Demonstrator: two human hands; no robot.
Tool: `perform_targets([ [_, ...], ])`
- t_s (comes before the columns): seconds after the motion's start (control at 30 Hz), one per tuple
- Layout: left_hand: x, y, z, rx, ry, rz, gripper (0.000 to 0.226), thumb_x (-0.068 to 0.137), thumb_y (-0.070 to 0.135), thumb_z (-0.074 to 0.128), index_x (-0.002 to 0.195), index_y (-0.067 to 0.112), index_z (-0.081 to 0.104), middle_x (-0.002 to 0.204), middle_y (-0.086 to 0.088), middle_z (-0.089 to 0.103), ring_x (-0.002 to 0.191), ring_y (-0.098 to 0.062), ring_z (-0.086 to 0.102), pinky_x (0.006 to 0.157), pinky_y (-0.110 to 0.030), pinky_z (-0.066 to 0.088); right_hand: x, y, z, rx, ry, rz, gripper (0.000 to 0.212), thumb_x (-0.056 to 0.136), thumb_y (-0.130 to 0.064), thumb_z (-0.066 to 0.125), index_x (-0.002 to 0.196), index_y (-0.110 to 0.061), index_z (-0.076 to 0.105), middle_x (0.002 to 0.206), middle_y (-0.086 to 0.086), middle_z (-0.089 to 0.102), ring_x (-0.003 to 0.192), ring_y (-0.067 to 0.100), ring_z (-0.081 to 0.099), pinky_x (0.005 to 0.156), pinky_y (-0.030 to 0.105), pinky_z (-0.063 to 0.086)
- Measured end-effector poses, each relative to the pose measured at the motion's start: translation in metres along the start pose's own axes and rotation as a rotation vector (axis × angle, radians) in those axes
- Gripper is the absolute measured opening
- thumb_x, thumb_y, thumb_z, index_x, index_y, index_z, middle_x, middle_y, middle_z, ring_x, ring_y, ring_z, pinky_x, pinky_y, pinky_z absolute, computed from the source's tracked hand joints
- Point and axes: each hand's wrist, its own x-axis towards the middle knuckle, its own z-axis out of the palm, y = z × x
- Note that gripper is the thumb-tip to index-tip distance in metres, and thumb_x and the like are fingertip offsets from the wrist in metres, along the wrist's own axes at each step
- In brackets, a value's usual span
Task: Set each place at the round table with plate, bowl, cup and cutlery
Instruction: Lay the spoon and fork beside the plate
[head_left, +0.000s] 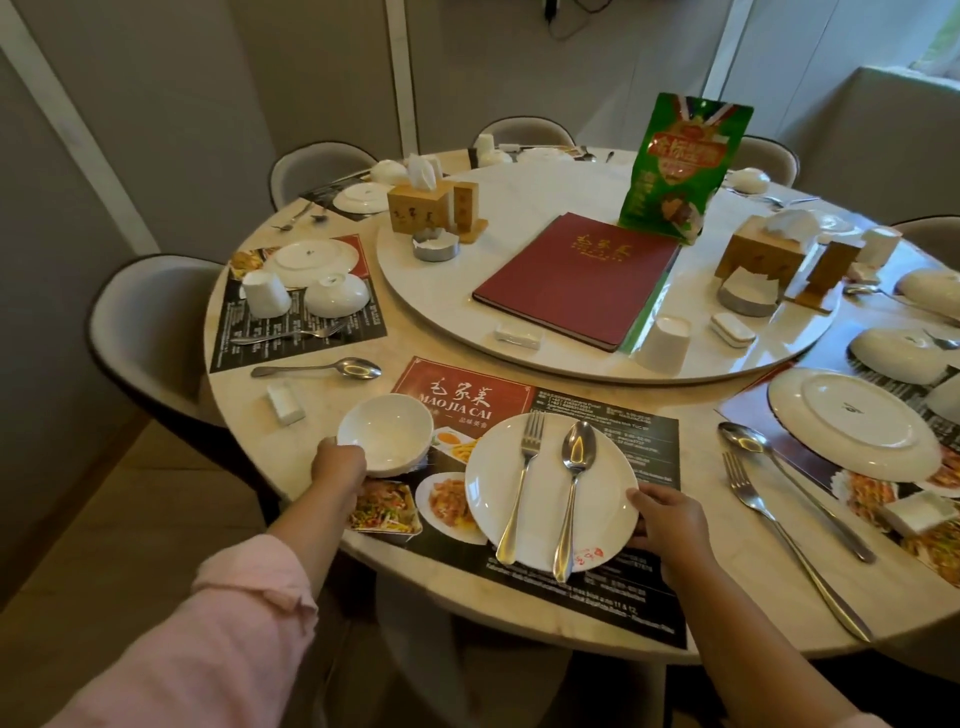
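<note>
near place, on the placemat (597, 431): my left hand (338, 464) grips the near rim of the upright bowl (385, 432) at left; my right hand (670, 519) grips the plate (550, 488) edge; fork (522, 488) and spoon (571, 493) lie side by side on it.
</note>
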Motion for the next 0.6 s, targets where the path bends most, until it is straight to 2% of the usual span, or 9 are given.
perform_targets([
  [0.07,0.003,0.004,0.002,-0.116,-0.057,-0.034,0.049,0.094,-0.004,0.034,0.141,0.01,0.035,0.138,-0.016,0.041,0.118,-0.041,0.048,0.071,-0.043,0.055,0.0,-0.002,0.005,-0.006,0.029,0.015,0.024,0.09,-0.011,0.059,0.113,-0.005,0.061,0.107,0.015,0.063,0.09,0.031,0.064,0.059,0.036,0.057],
  [0.17,0.008,0.017,0.012,-0.233,-0.13,-0.063,0.053,0.094,-0.007,0.032,0.143,0.014,0.032,0.144,-0.017,0.037,0.124,-0.04,0.045,0.068,-0.04,0.054,0.0,-0.006,0.012,-0.025,0.051,0.012,0.02,0.09,-0.012,0.059,0.109,-0.007,0.063,0.103,0.011,0.062,0.089,0.029,0.064,0.057,0.035,0.056],
  [0.33,0.021,0.041,0.033,-0.237,-0.196,-0.047,0.054,0.094,-0.008,0.035,0.144,0.013,0.031,0.147,-0.016,0.032,0.128,-0.038,0.041,0.085,-0.041,0.053,0.0,-0.006,0.023,-0.051,0.054,0.0,0.017,0.09,-0.014,0.059,0.106,-0.01,0.065,0.094,0.006,0.062,0.086,0.026,0.064,0.056,0.031,0.055],
  [0.6,0.034,0.059,0.048,-0.222,-0.266,-0.039,0.056,0.096,-0.005,0.037,0.146,0.02,0.03,0.149,-0.014,0.033,0.128,-0.037,0.044,0.097,-0.047,0.048,-0.004,-0.004,0.047,-0.06,0.021,-0.024,0.028,0.09,-0.011,0.058,0.117,-0.007,0.061,0.108,0.01,0.062,0.094,0.026,0.063,0.061,0.032,0.057],
])
